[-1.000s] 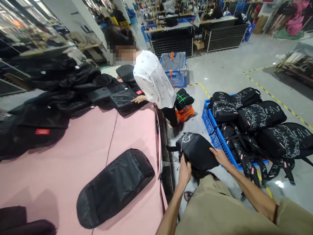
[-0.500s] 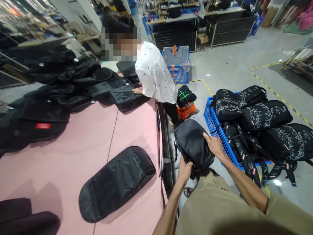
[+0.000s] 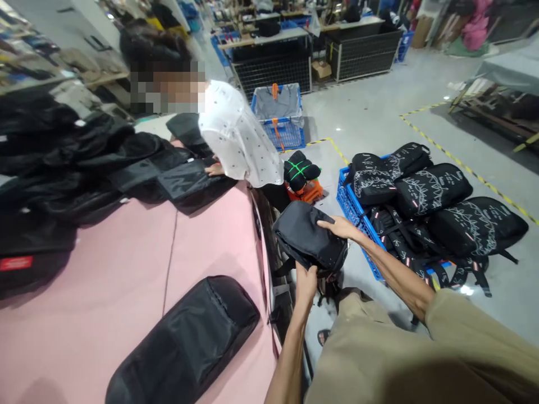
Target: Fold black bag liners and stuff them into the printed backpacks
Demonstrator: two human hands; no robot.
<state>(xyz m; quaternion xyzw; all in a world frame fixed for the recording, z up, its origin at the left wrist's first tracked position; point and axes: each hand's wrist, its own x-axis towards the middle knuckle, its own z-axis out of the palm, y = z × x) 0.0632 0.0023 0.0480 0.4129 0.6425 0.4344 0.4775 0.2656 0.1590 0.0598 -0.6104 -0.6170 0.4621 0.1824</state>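
Between my two hands a black backpack [image 3: 307, 230] is held up off the table, beside the pink table's right edge. My left hand [image 3: 306, 280] grips its lower edge, thumb on top and the other fingers hidden under the fabric. On the backpack's right side, my right hand [image 3: 338, 227] is closed on the cloth with its thumb over the top face. Loose straps and lining hang below, partly hidden by my wrist. To the left, another black bag [image 3: 189, 342] lies flat on the pink table [image 3: 126, 269].
A blue crate [image 3: 357, 233] at the right is heaped with black backpacks [image 3: 435, 188] with white print. Across the table a person in a white shirt [image 3: 238, 134] touches one of several piled black bags [image 3: 193, 185]. Behind stands a lined blue basket [image 3: 290, 132] near an orange stool [image 3: 309, 192].
My view has swung right, so the scene sits further left. My right hand has shifted over the backpack's top face, and the backpack is tilted a little differently. Both hands keep their hold.
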